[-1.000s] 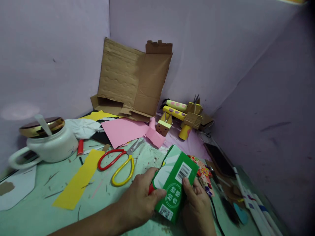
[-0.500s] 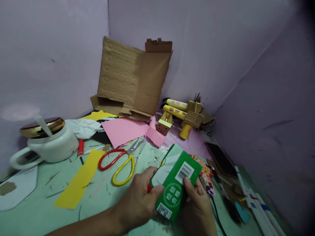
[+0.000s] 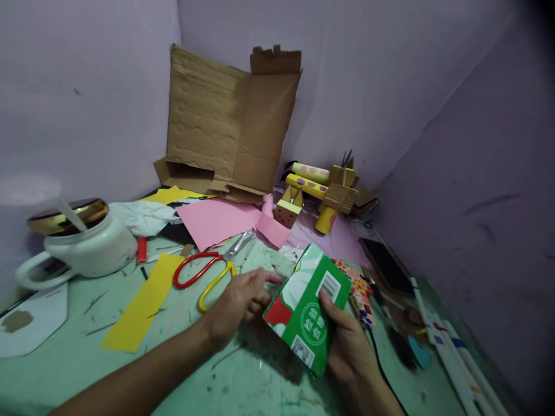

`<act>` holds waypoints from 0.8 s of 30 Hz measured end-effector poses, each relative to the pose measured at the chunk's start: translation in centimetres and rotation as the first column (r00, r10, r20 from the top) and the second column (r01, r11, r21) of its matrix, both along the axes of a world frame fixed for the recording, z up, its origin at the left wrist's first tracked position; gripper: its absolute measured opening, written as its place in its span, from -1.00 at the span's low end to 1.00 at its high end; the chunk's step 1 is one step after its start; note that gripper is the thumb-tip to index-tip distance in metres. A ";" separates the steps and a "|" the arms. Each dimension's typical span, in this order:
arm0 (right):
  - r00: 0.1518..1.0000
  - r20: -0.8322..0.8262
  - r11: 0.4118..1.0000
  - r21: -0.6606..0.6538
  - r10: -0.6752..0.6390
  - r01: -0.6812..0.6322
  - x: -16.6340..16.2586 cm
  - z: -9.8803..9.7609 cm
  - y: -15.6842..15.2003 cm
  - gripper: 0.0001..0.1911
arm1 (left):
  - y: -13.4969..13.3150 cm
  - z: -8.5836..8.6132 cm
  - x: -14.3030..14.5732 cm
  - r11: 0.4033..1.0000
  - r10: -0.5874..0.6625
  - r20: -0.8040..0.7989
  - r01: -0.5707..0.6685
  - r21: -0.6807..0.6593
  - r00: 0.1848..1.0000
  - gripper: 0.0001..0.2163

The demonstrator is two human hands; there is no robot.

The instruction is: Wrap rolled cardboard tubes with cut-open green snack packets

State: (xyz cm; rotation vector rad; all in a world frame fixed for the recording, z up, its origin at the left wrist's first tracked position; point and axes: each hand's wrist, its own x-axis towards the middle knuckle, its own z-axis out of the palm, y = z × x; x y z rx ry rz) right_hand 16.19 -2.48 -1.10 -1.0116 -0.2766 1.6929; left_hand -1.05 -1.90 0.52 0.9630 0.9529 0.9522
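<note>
A green printed cardboard carton (image 3: 310,312) with a barcode, a square code and a red-and-white side is held above the table in my right hand (image 3: 351,341). My right thumb presses on its front by the barcode, and the other fingers are hidden behind it. Just left of the carton is my left hand (image 3: 243,297), holding nothing, with its index finger stretched toward the carton's left edge and the other fingers curled. Whether that fingertip touches the edge, I cannot tell. Scissors (image 3: 228,257) with one red and one yellow handle lie beyond my left hand, blades apart.
An opened brown cardboard box (image 3: 208,115) leans on the wall. Pink paper (image 3: 219,222), a yellow strip (image 3: 145,306) and a white mug (image 3: 93,251) are at left and middle. Paper-and-cardboard figures (image 3: 338,199) stand at back right, with brushes (image 3: 392,323) and white markers (image 3: 455,358) at right.
My left hand has let go of the carton and moved slightly left and up, index finger extended. The carton stays in my right hand, its red-and-white side now more visible. The view has shifted slightly.
</note>
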 end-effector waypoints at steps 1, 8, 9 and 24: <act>1.000 -0.009 1.000 -0.020 0.007 -0.008 0.1 0.0 0.1 -0.67 | 0.3 0.1 -0.3 0.997 0.027 -0.005 -0.028 -0.074 1.000 -0.47; 0.999 0.037 0.999 -0.027 0.018 -0.017 -0.2 0.1 -0.1 -0.66 | 0.6 0.4 -0.4 0.997 0.029 -0.058 -0.034 -0.076 0.998 -0.54; 0.999 0.047 1.000 -0.017 0.021 -0.020 -0.2 0.1 -0.2 -0.65 | 0.4 0.5 -0.3 0.999 0.017 -0.065 -0.020 -0.045 0.998 -0.58; 0.964 0.260 0.980 0.168 0.062 -0.108 -0.4 -0.6 -1.3 -0.61 | -0.9 -0.3 0.2 0.937 -0.027 -0.421 0.170 0.306 0.907 -0.86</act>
